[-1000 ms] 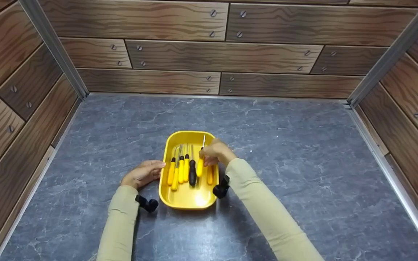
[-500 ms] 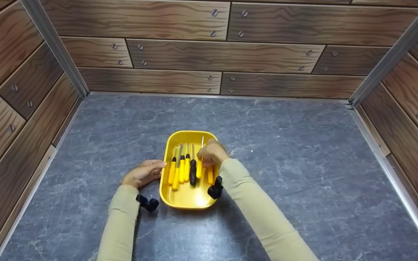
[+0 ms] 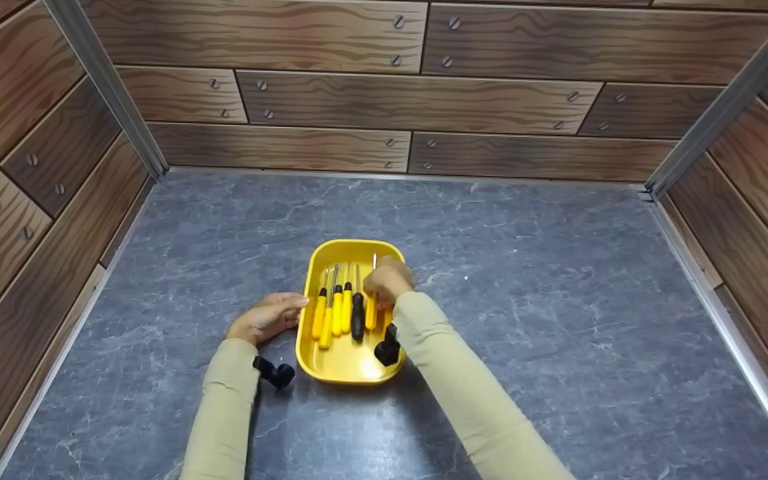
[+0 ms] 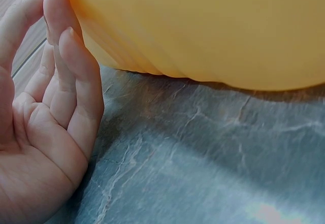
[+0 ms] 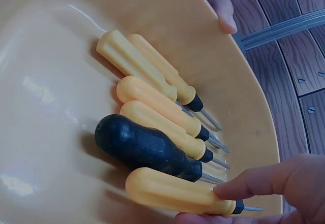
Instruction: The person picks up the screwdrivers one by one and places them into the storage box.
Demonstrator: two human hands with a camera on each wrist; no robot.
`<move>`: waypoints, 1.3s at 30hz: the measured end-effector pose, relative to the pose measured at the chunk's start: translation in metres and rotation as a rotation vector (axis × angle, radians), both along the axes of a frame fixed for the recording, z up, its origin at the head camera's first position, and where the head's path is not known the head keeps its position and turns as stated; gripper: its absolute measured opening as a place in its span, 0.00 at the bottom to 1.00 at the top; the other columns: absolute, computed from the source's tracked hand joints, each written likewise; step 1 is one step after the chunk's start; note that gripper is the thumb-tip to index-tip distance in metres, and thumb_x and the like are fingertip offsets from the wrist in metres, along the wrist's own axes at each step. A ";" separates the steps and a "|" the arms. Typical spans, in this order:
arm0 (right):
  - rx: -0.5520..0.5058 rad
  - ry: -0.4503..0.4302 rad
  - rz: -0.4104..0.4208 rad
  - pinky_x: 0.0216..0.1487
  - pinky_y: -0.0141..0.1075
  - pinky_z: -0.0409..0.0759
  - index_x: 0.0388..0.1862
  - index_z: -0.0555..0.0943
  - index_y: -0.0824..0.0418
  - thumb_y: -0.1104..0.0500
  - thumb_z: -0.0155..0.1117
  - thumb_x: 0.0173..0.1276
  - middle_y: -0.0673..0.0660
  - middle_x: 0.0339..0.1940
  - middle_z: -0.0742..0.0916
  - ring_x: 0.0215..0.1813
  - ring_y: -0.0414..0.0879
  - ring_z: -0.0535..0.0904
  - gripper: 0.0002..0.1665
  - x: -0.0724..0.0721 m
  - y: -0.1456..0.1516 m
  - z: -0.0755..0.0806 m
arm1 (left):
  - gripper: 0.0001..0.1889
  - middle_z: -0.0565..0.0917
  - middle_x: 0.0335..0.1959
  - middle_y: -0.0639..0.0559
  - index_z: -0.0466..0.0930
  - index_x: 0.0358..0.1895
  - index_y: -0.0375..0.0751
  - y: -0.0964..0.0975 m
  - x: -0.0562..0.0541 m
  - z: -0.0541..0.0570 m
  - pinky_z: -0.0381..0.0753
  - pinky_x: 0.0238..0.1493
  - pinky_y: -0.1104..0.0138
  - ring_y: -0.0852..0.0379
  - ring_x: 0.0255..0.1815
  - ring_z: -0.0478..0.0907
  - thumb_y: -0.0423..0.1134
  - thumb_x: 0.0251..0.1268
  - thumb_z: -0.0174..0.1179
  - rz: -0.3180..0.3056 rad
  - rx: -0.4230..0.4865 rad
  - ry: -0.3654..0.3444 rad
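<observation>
A yellow plastic tray [image 3: 351,370] holds several screwdrivers lying side by side, shafts pointing away. Most have yellow handles, such as the leftmost screwdriver [image 3: 319,315]; one black-handled screwdriver [image 3: 357,317] lies on their right. My right hand [image 3: 389,279] is inside the tray and pinches a yellow-handled screwdriver [image 5: 175,191] between thumb and fingers near its black collar. That handle lies just beside the black one. My left hand [image 3: 265,320] grips the tray's left rim, with thumb on the edge and fingers against the outer wall [image 4: 127,31].
The tray stands on a grey marbled surface [image 3: 524,320]. Wood-patterned panels [image 3: 357,100] enclose the back and both sides, joined by metal corner posts [image 3: 107,87]. A black wrist camera [image 3: 387,350] hangs over the tray's right rim.
My right hand and forearm have shifted left over the tray, still pinching the screwdriver. The yellow handle at the far right is now covered by my right wrist. My left hand keeps its hold.
</observation>
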State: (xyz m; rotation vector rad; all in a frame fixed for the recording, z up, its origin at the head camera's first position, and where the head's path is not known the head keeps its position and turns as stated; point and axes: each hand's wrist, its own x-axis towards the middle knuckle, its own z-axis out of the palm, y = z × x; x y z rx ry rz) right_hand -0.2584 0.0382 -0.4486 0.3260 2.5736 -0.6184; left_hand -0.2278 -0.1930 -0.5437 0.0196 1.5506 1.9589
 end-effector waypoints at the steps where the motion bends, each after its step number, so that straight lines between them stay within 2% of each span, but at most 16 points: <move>1: 0.024 0.002 0.012 0.13 0.27 0.73 0.27 0.76 0.61 0.63 0.61 0.55 0.53 0.17 0.77 0.12 0.40 0.72 0.02 0.000 -0.001 0.000 | 0.10 0.89 0.35 0.57 0.79 0.47 0.36 0.000 0.000 0.000 0.83 0.48 0.69 0.63 0.39 0.85 0.36 0.70 0.53 0.000 -0.001 0.002; 10: 0.161 -0.024 0.019 0.10 0.26 0.67 0.45 0.81 0.65 0.63 0.62 0.57 0.55 0.29 0.89 0.07 0.38 0.69 0.16 -0.003 -0.010 -0.001 | 0.10 0.89 0.35 0.57 0.81 0.47 0.37 -0.001 0.000 0.000 0.83 0.47 0.69 0.63 0.38 0.85 0.37 0.69 0.54 0.008 -0.007 0.006; 14: 0.218 -0.018 0.017 0.15 0.27 0.67 0.50 0.80 0.64 0.59 0.61 0.61 0.57 0.38 0.90 0.10 0.39 0.69 0.19 -0.002 -0.015 -0.003 | 0.06 0.89 0.34 0.57 0.82 0.41 0.42 0.000 0.001 0.000 0.83 0.47 0.69 0.63 0.37 0.85 0.36 0.68 0.56 0.018 0.018 -0.003; 18: 0.232 -0.003 0.011 0.21 0.29 0.68 0.51 0.80 0.63 0.58 0.61 0.61 0.59 0.41 0.90 0.13 0.41 0.69 0.19 0.000 -0.017 -0.004 | 0.06 0.89 0.34 0.57 0.82 0.41 0.42 0.000 0.001 0.000 0.83 0.47 0.69 0.63 0.37 0.85 0.37 0.67 0.57 0.018 0.027 -0.004; 21: 0.226 0.008 -0.003 0.23 0.30 0.68 0.50 0.80 0.62 0.59 0.62 0.60 0.59 0.43 0.89 0.19 0.42 0.73 0.18 0.000 -0.017 -0.005 | 0.07 0.89 0.35 0.57 0.82 0.42 0.41 -0.001 0.001 0.000 0.83 0.48 0.69 0.62 0.38 0.85 0.38 0.67 0.58 0.014 0.018 -0.001; 23: 0.225 0.015 -0.016 0.26 0.30 0.71 0.50 0.80 0.61 0.59 0.63 0.60 0.59 0.46 0.87 0.28 0.44 0.77 0.18 0.001 -0.018 -0.006 | 0.07 0.89 0.35 0.57 0.82 0.43 0.41 -0.001 0.001 0.000 0.83 0.48 0.69 0.62 0.38 0.85 0.38 0.66 0.58 0.014 0.014 -0.002; 27: 0.230 0.033 -0.017 0.36 0.32 0.81 0.52 0.80 0.60 0.61 0.63 0.60 0.59 0.50 0.87 0.43 0.49 0.84 0.19 0.001 -0.018 -0.008 | 0.07 0.89 0.35 0.57 0.82 0.43 0.40 -0.001 0.001 0.000 0.83 0.48 0.69 0.63 0.38 0.85 0.38 0.67 0.58 0.023 0.004 -0.008; 30: 0.220 0.051 -0.012 0.43 0.35 0.85 0.53 0.80 0.60 0.62 0.62 0.61 0.60 0.52 0.86 0.48 0.50 0.85 0.19 0.001 -0.017 -0.009 | 0.07 0.88 0.35 0.57 0.81 0.43 0.39 0.000 0.001 0.001 0.83 0.47 0.69 0.63 0.38 0.85 0.37 0.67 0.57 0.029 0.000 -0.007; 32: 0.205 0.063 -0.016 0.44 0.36 0.85 0.52 0.81 0.60 0.64 0.61 0.60 0.60 0.52 0.86 0.49 0.51 0.85 0.19 0.001 -0.015 -0.009 | 0.07 0.88 0.35 0.57 0.80 0.43 0.39 0.000 0.001 0.001 0.83 0.47 0.69 0.62 0.38 0.85 0.37 0.67 0.57 0.031 0.002 -0.006; 34: 0.187 0.071 -0.020 0.41 0.36 0.86 0.49 0.82 0.60 0.65 0.62 0.58 0.60 0.51 0.87 0.48 0.51 0.85 0.18 0.001 -0.013 -0.008 | 0.07 0.88 0.35 0.56 0.80 0.43 0.39 0.001 0.001 0.001 0.83 0.47 0.69 0.62 0.38 0.85 0.37 0.67 0.57 0.029 0.006 -0.004; 36: 0.171 0.069 -0.010 0.33 0.33 0.85 0.46 0.82 0.61 0.67 0.63 0.56 0.61 0.48 0.88 0.44 0.51 0.86 0.17 0.001 -0.010 -0.007 | 0.06 0.88 0.34 0.57 0.80 0.41 0.40 0.001 0.001 0.001 0.83 0.47 0.69 0.62 0.38 0.85 0.37 0.67 0.57 0.031 0.008 -0.007; 39: 0.131 0.061 0.014 0.17 0.29 0.77 0.41 0.83 0.63 0.68 0.63 0.54 0.62 0.40 0.88 0.29 0.49 0.84 0.14 0.000 -0.006 -0.003 | 0.05 0.88 0.34 0.57 0.81 0.40 0.41 0.000 0.001 0.001 0.83 0.47 0.69 0.62 0.38 0.84 0.36 0.67 0.57 0.035 0.006 -0.011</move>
